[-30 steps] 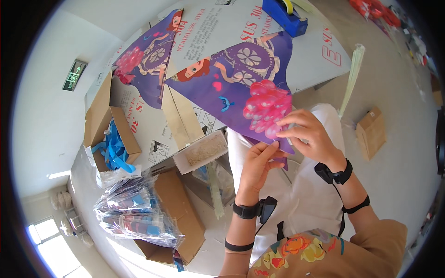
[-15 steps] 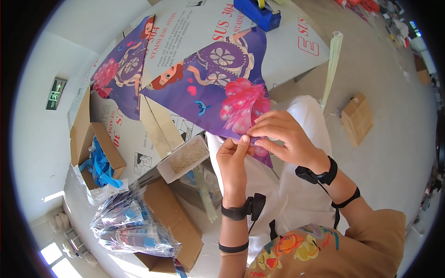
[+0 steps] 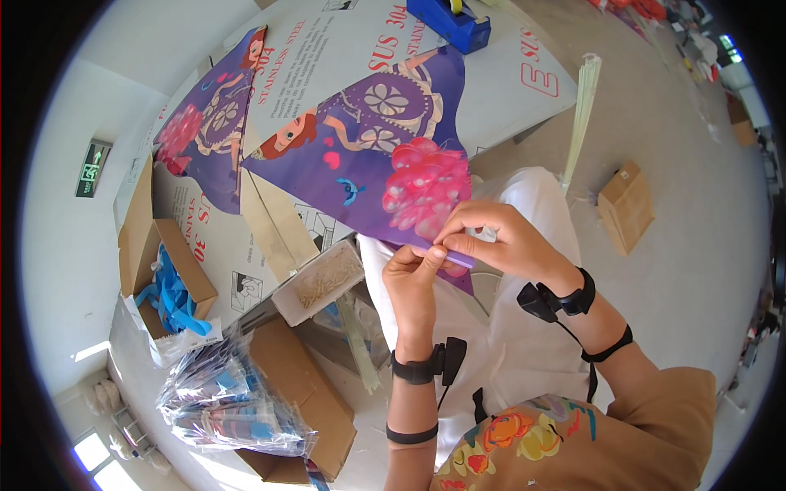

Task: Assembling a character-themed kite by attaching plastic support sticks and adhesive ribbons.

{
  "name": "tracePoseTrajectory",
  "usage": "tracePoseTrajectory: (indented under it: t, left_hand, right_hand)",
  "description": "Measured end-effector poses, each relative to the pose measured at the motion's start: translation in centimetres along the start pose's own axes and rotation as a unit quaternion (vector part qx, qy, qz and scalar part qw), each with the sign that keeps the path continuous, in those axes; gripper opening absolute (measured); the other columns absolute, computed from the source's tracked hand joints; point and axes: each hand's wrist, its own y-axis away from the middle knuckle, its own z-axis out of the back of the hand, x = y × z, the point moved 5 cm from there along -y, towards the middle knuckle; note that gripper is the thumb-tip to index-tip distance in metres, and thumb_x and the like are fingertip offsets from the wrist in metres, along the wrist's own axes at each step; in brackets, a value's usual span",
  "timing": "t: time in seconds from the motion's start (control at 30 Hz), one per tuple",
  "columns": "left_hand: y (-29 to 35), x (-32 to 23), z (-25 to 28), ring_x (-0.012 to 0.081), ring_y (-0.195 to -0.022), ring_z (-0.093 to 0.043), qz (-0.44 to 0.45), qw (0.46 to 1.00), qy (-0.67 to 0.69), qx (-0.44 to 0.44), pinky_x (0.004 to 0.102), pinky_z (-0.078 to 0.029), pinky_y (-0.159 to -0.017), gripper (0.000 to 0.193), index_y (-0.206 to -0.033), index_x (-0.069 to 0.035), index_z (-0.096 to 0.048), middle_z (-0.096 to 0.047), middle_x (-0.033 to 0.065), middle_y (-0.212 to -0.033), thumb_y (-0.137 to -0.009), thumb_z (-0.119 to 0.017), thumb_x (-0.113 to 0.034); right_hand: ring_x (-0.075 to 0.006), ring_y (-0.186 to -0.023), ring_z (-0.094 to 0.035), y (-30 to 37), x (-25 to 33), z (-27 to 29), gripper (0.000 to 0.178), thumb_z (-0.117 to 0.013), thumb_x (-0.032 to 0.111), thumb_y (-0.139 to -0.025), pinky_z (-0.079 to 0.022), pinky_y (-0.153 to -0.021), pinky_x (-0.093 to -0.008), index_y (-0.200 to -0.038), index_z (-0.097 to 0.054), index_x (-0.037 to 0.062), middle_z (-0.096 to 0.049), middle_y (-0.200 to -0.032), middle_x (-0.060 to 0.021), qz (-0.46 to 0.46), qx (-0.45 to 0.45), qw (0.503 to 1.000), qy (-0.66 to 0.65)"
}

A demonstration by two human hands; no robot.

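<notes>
A purple printed sheet (image 3: 319, 176), which looks like a kite sail with a red-haired cartoon figure and pink balloons on it, spreads from the table edge onto my lap. My left hand (image 3: 412, 286) pinches its near edge between thumb and fingers. Right beside it, my right hand (image 3: 512, 241) grips the same edge, thumb against fingertips. Between and just past the fingertips the edge is turned over into a narrow lighter purple strip. The fingers hide part of this fold. A second sheet with the same print (image 3: 214, 123) lies farther left on the table.
Grey printed board (image 3: 282, 90) covers the table, with a blue tape dispenser (image 3: 454, 26) at its far edge. Pale thin rods (image 3: 581, 123) stand at right near a cardboard box (image 3: 626, 206). At left are a box of blue straps (image 3: 176, 290), a small white tray (image 3: 319, 286) and plastic-wrapped packs (image 3: 233, 401).
My right fingers have closed in on the edge beside my left thumb, and the lighter folded strip shows more. The balloon part of the sheet, bunched before, lies flatter.
</notes>
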Motion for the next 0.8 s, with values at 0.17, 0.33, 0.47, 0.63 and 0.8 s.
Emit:
tracePoseTrajectory:
  t: [0.17,0.33,0.47,0.63,0.8]
  left_hand:
    - [-0.2,0.0,0.6,0.0157,-0.074,-0.065,-0.003,0.998,0.058,0.017,0.0302,-0.056,-0.073,0.007,-0.085,-0.002,-0.066,-0.069,0.0071,-0.082,-0.089,-0.071,-0.007]
    - [-0.1,0.1,0.7,0.0146,-0.069,-0.066,0.035,0.999,0.019,0.028,0.0267,-0.053,-0.071,0.005,-0.090,0.001,-0.068,-0.071,0.0093,-0.081,-0.091,-0.066,-0.003]
    - [-0.1,-0.2,0.5,0.0187,-0.081,-0.068,0.038,0.997,0.005,0.065,0.0306,-0.054,-0.079,0.005,-0.094,0.001,-0.068,-0.071,0.0098,-0.088,-0.092,-0.063,-0.001]
    - [-0.4,-0.4,0.3,0.0159,-0.078,-0.066,0.045,0.998,0.028,0.046,0.0294,-0.053,-0.078,0.006,-0.094,0.001,-0.067,-0.069,0.0069,-0.087,-0.093,-0.061,0.001]
    - [-0.5,0.1,0.1,0.0111,-0.074,-0.063,0.014,1.000,-0.010,0.007,0.0247,-0.050,-0.072,0.003,-0.092,-0.001,-0.065,-0.067,0.0038,-0.083,-0.093,-0.062,-0.002]
  right_hand:
    - [-0.0161,-0.082,-0.060,0.1,0.3,-0.2,0.017,-0.069,0.011,-0.088,-0.046,-0.075,-0.0296,-0.101,-0.072,0.0020,-0.067,-0.088,-0.0062,0.030,0.035,0.999,-0.015]
    - [-0.0143,-0.083,-0.061,0.3,-0.2,0.6,0.017,-0.068,0.009,-0.088,-0.047,-0.075,-0.0280,-0.104,-0.073,0.0031,-0.068,-0.091,-0.0048,-0.019,0.009,0.999,-0.041]
    - [-0.0130,-0.083,-0.060,0.6,-1.9,0.5,0.018,-0.069,0.011,-0.088,-0.045,-0.074,-0.0276,-0.104,-0.074,0.0036,-0.068,-0.091,-0.0033,-0.065,0.009,0.993,-0.103]
    - [-0.0084,-0.080,-0.056,0.4,-0.2,0.6,0.016,-0.071,0.014,-0.088,-0.039,-0.067,-0.0229,-0.100,-0.074,0.0059,-0.067,-0.089,-0.0013,0.032,-0.023,0.999,-0.035]
    - [-0.0090,-0.079,-0.053,0.2,-0.7,0.4,0.018,-0.074,0.015,-0.085,-0.037,-0.063,-0.0245,-0.101,-0.073,0.0082,-0.066,-0.091,0.0010,0.012,-0.020,1.000,0.010]
